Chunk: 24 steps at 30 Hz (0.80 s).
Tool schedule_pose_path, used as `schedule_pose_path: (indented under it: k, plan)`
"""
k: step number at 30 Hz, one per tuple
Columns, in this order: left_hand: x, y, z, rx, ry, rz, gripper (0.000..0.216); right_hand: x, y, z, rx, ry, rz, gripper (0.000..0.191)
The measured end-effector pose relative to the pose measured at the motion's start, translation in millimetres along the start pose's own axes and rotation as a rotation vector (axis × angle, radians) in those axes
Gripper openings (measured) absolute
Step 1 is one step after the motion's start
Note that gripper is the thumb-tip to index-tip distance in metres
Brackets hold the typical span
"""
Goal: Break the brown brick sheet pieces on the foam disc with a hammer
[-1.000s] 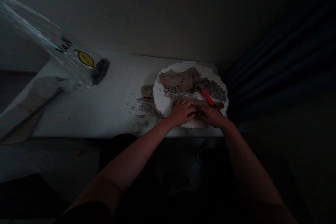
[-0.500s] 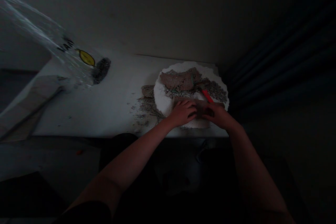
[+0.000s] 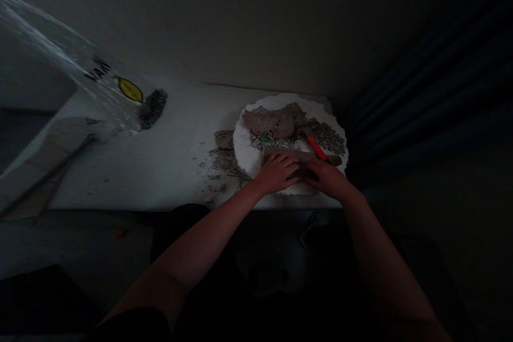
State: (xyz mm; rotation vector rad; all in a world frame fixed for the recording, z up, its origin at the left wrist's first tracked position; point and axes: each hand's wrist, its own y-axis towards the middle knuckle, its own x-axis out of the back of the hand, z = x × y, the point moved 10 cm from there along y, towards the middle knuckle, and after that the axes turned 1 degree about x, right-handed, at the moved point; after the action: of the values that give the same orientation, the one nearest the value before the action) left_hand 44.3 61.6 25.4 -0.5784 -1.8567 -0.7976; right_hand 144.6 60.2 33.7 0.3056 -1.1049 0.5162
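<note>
A round white slab [image 3: 250, 157] lies on a white table [image 3: 160, 160], with brown flat pieces [image 3: 272, 122] and grey crumbs on it. My left hand [image 3: 278, 172] presses flat, fingers spread, on a brown strip [image 3: 280, 154] at the slab's near edge. My right hand [image 3: 326, 177] is closed on a red-handled tool [image 3: 316, 148] whose tip points away toward the crumbs. The two hands nearly touch.
Grey debris [image 3: 222, 165] is scattered left of the slab. A clear plastic bag with a yellow label [image 3: 130, 90] lies at the table's far left, a pale board [image 3: 48, 165] beside it. Dark curtains [image 3: 420, 91] hang on the right; a wall stands behind.
My right hand slid slightly right then back with the red tool; more of the handle shows now than half a second ago. The left hand stayed put.
</note>
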Motion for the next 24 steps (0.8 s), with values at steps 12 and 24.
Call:
schedule_pose_path:
  k: [12,24]
  plan:
    - [-0.9,1.2,-6.2,-0.046,0.034,-0.059,0.034,-1.0,0.6,0.6,0.006,-0.02,0.005,0.016]
    - [-2.5,5.0,-16.3,-0.138,0.13,-0.015,0.027,-1.9,0.5,0.3,0.012,-0.019,0.014,0.034]
